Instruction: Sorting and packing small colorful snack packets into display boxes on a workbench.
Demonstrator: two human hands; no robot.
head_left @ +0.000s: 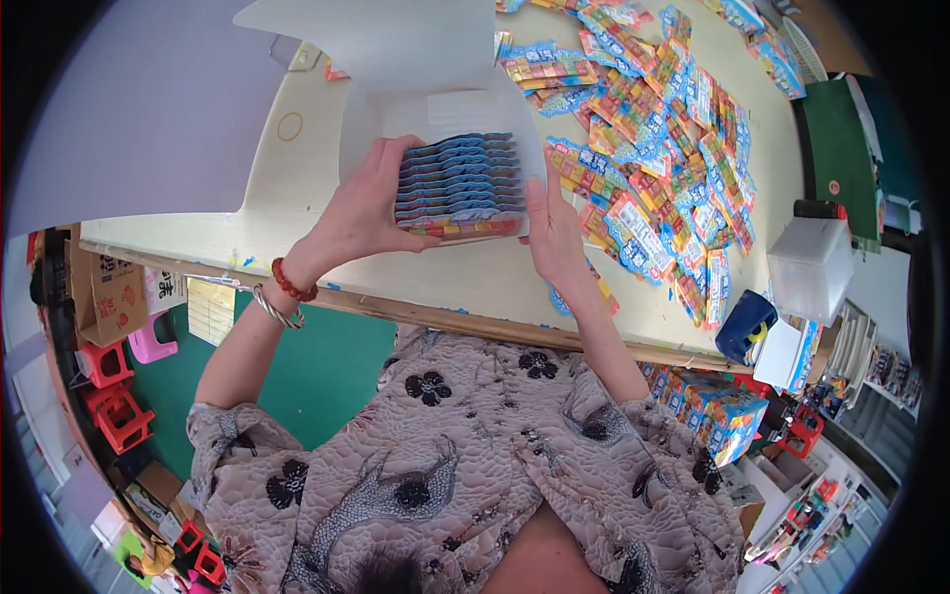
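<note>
At the table, half-curled hands grip packets and white box

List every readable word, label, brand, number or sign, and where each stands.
Wording is not copied.
Stacked packets: edge-on, nothing readable.
Loose packets: large print withheld; small print unreadable.
Cardboard box: red print, wording withheld.
White panel: dark print, withheld.
Colourful cartons, other print: too small to read.

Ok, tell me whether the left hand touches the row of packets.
Touching: the head view shows the left hand gripping the row of packets at its left side.
</note>
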